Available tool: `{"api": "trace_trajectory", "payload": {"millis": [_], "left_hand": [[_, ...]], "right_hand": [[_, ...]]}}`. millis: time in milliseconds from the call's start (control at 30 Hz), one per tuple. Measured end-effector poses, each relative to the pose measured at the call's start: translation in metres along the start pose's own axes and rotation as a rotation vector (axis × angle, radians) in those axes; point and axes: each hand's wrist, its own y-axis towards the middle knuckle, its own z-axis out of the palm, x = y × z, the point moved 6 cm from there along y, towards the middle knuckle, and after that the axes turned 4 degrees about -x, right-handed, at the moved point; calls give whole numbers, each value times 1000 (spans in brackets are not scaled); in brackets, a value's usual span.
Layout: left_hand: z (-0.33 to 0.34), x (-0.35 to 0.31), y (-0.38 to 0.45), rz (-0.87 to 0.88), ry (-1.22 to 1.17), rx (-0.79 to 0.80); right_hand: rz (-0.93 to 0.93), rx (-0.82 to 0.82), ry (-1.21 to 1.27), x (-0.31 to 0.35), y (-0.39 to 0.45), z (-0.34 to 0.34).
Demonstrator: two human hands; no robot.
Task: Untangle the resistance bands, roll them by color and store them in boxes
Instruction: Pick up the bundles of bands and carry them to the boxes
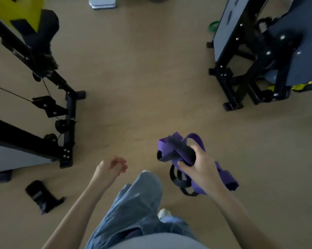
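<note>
Lower left there's a small black pouch (43, 197) lying on the floor (142, 78) by a black gym frame (67, 123). Left hand (111, 167) hangs loosely curled, holding nothing. Right of center, the right hand (199, 164) grips a tangled bunch of purple bands (176, 150) and black bands (178, 180). A green band (213, 26) sits upper right.

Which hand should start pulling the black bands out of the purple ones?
The left hand, probably: it holds nothing and hangs beside the bundle, while the right hand grips the purple bands with black bands dangling below.
</note>
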Motion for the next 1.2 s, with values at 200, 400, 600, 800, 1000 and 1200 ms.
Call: {"api": "trace_trajectory", "payload": {"millis": [200, 400, 600, 800, 1000, 1200], "left_hand": [[64, -96, 172, 7, -37, 9], [101, -279, 345, 155, 52, 108], [133, -430, 497, 248, 97, 214], [167, -517, 653, 108, -10, 138], [145, -641, 808, 72, -90, 20], [147, -748, 988, 30, -65, -16]], "right_hand": [[93, -22, 58, -6, 199, -24], [189, -93, 32, 10, 379, -85], [176, -190, 23, 15, 561, -150], [137, -215, 48, 34, 789, -173], [28, -62, 122, 109, 1009, -187], [14, -34, 166, 155, 1220, -191]]}}
